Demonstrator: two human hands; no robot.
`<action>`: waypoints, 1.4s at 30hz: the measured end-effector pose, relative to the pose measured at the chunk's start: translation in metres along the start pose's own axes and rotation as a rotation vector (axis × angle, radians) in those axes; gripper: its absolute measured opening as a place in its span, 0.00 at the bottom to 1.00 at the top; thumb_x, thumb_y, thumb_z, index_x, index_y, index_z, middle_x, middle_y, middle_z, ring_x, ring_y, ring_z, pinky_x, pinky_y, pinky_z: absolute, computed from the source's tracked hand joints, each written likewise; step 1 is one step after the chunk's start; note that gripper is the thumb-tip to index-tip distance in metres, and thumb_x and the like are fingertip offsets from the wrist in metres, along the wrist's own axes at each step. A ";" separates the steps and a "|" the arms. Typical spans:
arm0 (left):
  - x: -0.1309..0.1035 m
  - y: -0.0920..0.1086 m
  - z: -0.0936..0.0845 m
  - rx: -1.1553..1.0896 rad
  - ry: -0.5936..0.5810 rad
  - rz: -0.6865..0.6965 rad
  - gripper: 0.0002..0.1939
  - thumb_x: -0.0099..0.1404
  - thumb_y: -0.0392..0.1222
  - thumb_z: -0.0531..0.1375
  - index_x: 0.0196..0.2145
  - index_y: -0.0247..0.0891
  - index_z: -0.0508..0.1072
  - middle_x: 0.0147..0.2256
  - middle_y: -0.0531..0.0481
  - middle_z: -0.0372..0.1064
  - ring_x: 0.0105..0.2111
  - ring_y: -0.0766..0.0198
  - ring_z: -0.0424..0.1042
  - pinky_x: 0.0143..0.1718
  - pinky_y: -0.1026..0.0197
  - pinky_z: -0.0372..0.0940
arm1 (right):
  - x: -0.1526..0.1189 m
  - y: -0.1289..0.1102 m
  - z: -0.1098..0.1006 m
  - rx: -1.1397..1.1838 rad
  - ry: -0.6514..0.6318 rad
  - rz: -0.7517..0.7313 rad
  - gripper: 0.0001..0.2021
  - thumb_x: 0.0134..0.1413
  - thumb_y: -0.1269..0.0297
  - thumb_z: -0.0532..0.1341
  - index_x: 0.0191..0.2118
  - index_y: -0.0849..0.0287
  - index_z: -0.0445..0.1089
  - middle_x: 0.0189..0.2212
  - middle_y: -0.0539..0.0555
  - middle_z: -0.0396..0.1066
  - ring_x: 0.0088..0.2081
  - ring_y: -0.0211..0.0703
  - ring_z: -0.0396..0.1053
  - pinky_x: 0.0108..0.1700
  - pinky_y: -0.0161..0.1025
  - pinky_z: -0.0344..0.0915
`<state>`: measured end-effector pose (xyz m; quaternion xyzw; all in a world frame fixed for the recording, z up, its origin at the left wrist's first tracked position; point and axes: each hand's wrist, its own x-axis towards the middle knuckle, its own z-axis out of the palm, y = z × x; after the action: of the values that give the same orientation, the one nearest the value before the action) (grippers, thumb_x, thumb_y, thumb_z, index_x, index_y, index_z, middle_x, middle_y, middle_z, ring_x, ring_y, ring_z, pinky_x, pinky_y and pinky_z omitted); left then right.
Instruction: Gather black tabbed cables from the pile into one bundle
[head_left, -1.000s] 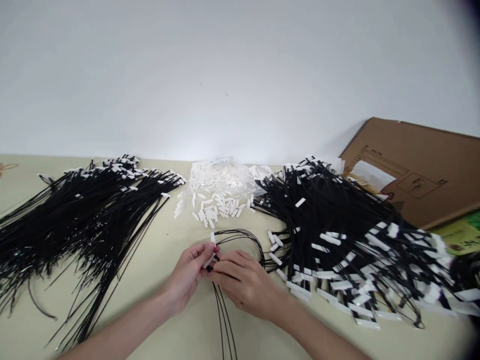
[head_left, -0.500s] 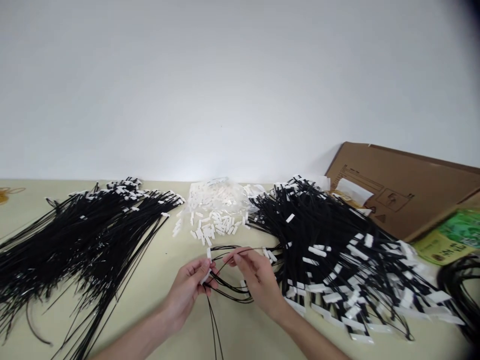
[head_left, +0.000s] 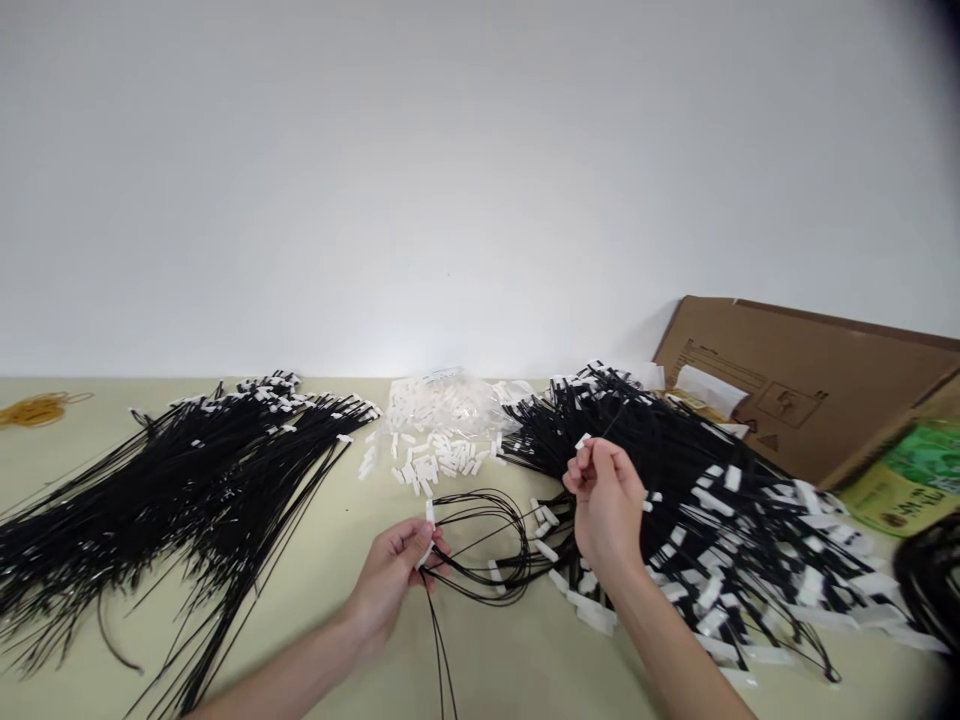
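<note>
My left hand (head_left: 405,570) is closed around a white connector (head_left: 430,512) at the end of a looped bundle of thin black wires (head_left: 487,500). A couple of loose wires hang below it toward the near edge. Over the right-hand pile of black wires (head_left: 562,420), my right hand (head_left: 607,500) is raised with thumb and forefinger pinched. A thin dark wire seems to rise from those fingertips. One small white connector (head_left: 583,441) shows right beside them; whether the hand touches it is unclear.
Loose white connectors (head_left: 442,458) lie in front of a clear plastic bag (head_left: 450,400) by the wall. Another large heap of black wires (head_left: 187,480) covers the left side. At right are a cardboard box (head_left: 787,390), a green-yellow package (head_left: 907,470) and a black coil (head_left: 930,570).
My right hand has moved away from the left hand, rightward and up, over the right pile. The looped wires between the hands have spread into a rounder loop. My left hand still holds the connector.
</note>
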<state>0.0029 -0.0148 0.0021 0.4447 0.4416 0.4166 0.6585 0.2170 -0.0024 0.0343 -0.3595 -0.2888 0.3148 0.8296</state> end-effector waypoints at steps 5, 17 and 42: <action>-0.003 -0.002 0.003 0.003 -0.030 0.011 0.16 0.53 0.52 0.58 0.28 0.34 0.68 0.26 0.50 0.67 0.25 0.64 0.68 0.23 0.64 0.55 | -0.007 0.002 -0.001 -0.370 -0.062 -0.250 0.11 0.49 0.58 0.58 0.34 0.60 0.69 0.25 0.50 0.63 0.22 0.31 0.56 0.20 0.30 0.51; -0.003 0.001 0.003 -0.109 -0.066 0.091 0.12 0.54 0.49 0.59 0.27 0.35 0.67 0.26 0.52 0.66 0.23 0.68 0.66 0.22 0.66 0.54 | -0.058 0.011 0.013 -0.909 -0.755 -0.853 0.08 0.54 0.68 0.55 0.27 0.60 0.68 0.19 0.49 0.61 0.23 0.34 0.55 0.29 0.35 0.56; -0.007 0.000 0.004 -0.069 -0.143 0.119 0.10 0.58 0.45 0.56 0.27 0.35 0.68 0.26 0.51 0.66 0.24 0.67 0.66 0.23 0.65 0.57 | -0.060 0.015 0.010 -0.899 -0.817 -1.005 0.03 0.49 0.73 0.58 0.30 0.60 0.68 0.23 0.50 0.64 0.26 0.36 0.57 0.29 0.36 0.54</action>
<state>0.0046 -0.0220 0.0044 0.4757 0.3517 0.4374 0.6773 0.1669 -0.0344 0.0133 -0.3426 -0.7983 -0.1379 0.4758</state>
